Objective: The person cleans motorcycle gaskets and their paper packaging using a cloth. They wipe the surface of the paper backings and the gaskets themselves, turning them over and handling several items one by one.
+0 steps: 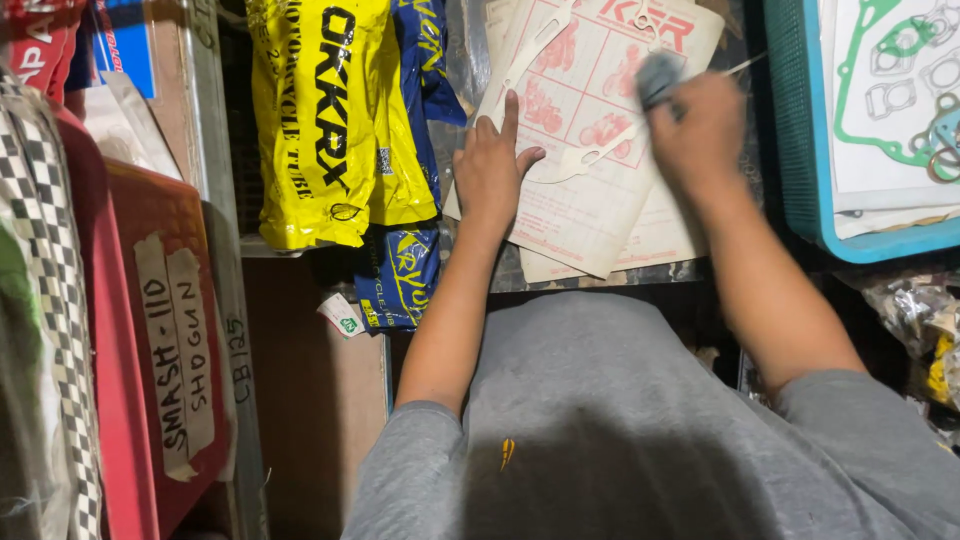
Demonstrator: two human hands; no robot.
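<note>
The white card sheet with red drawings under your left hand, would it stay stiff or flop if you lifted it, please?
The card sheet probably flexes: it looks thin and flat. Likely light too. It may slide, since the left hand presses it down.

Left hand (pixel 492 165) flat, right hand (pixel 697 128) fisted

A narrow grey metal shelf upright (pixel 212 250) stands left of centre. To its left lean flat red boxes (pixel 160 330) with taped paper labels and a black-and-white chequered strip (pixel 45 280). To its right hang glossy yellow plastic packets (pixel 325 120) above a plain brown wooden panel (pixel 310 400). Far right sits a teal plastic basket (pixel 800 130). The light is dim.
</note>
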